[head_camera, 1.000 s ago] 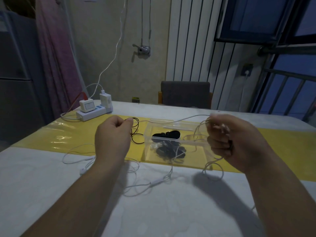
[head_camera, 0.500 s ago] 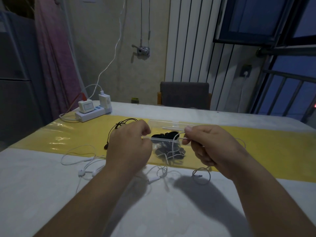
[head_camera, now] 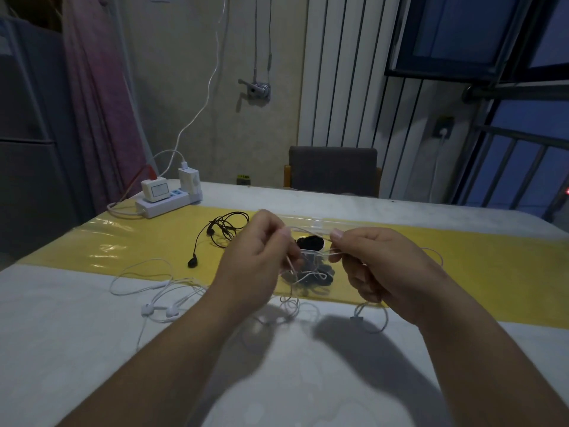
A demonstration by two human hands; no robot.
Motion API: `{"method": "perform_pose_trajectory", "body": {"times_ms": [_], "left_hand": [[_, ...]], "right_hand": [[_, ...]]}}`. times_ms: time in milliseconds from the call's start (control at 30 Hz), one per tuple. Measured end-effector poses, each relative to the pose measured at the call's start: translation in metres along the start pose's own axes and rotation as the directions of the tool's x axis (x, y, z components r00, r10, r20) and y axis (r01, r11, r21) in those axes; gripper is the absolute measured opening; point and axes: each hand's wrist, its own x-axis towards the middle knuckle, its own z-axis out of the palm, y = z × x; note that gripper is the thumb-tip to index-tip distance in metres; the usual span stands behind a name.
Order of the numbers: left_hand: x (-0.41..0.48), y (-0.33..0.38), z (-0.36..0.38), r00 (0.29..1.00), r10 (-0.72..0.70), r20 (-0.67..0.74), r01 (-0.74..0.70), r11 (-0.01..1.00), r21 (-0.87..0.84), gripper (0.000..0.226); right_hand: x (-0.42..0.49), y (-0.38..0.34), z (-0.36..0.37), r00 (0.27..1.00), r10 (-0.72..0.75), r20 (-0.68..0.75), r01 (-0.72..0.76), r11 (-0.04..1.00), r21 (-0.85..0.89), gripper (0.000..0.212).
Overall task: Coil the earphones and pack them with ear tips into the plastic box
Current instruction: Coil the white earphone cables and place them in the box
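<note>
So both hands are up over the middle of the table [head_camera: 92, 349], the left hand [head_camera: 258, 260] and right hand [head_camera: 378, 266] each with fingers curled in and pinching the thin white earphones cable [head_camera: 311, 275] stretched between them, right above the clear plastic box [head_camera: 311, 238] sitting on the yellow strip. There are dark ear tips [head_camera: 309, 241] in the box, a black pair of earphones [head_camera: 215, 232] lying just left of it toward the far edge, and the white earbuds [head_camera: 160, 309] trailing on the table toward the near-left side.
</note>
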Motion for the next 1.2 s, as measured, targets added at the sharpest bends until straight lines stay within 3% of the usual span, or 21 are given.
{"method": "perform_pose_trajectory", "body": {"times_ms": [100, 267, 400, 533, 633, 700, 833, 967, 1033, 1100, 1200], "left_hand": [[0.007, -0.002, -0.006, 0.980, -0.140, -0.139, 0.107, 0.970, -0.219, 0.020], [0.017, -0.011, -0.017, 0.882, -0.188, -0.432, 0.181, 0.982, -0.057, 0.014], [0.023, -0.013, -0.030, 0.816, -0.253, -0.519, 0.188, 0.966, -0.175, 0.011], [0.021, -0.010, -0.032, 0.879, -0.213, -0.427, 0.227, 0.974, -0.019, 0.017], [0.017, -0.012, -0.026, 0.925, -0.042, -0.377, 0.204, 0.893, 0.402, 0.007], [0.013, -0.012, -0.023, 0.938, 0.102, -0.333, 0.112, 0.817, 0.565, 0.012], [0.005, -0.006, -0.013, 0.968, 0.237, -0.078, -0.188, 0.899, 0.396, 0.017], [0.003, -0.009, -0.006, 0.956, 0.247, 0.157, -0.289, 0.881, 0.374, 0.032], [0.003, -0.010, -0.004, 0.958, 0.250, 0.142, -0.287, 0.869, 0.404, 0.022], [0.003, -0.009, -0.003, 0.986, 0.162, 0.038, -0.165, 0.921, 0.354, 0.021], [0.007, -0.011, -0.007, 0.989, -0.041, -0.139, 0.053, 0.995, 0.081, 0.023]], "right_hand": [[-0.001, -0.002, -0.004, 1.000, -0.010, -0.013, 0.010, 0.999, 0.031, 0.034], [0.001, 0.000, -0.011, 0.997, -0.013, -0.074, 0.006, 0.995, -0.098, 0.036], [0.003, 0.004, -0.025, 0.983, -0.018, -0.184, -0.032, 0.965, -0.262, 0.038], [0.002, 0.001, -0.023, 0.992, 0.018, -0.123, -0.033, 0.992, -0.121, 0.037], [0.002, 0.002, -0.013, 0.999, 0.023, -0.045, -0.026, 0.998, -0.058, 0.035], [0.002, 0.004, -0.005, 1.000, 0.015, -0.003, -0.015, 1.000, -0.021, 0.035], [0.004, 0.007, 0.006, 0.999, 0.000, 0.046, 0.001, 1.000, -0.014, 0.035], [0.005, 0.007, 0.007, 0.998, -0.004, 0.056, 0.004, 1.000, 0.004, 0.035], [0.004, 0.007, 0.007, 0.998, 0.002, 0.057, -0.003, 1.000, 0.019, 0.035], [0.003, 0.005, 0.006, 0.998, 0.019, 0.055, -0.021, 0.999, 0.039, 0.036], [0.001, 0.000, 0.002, 0.998, 0.032, 0.050, -0.035, 0.997, 0.065, 0.032]]}}
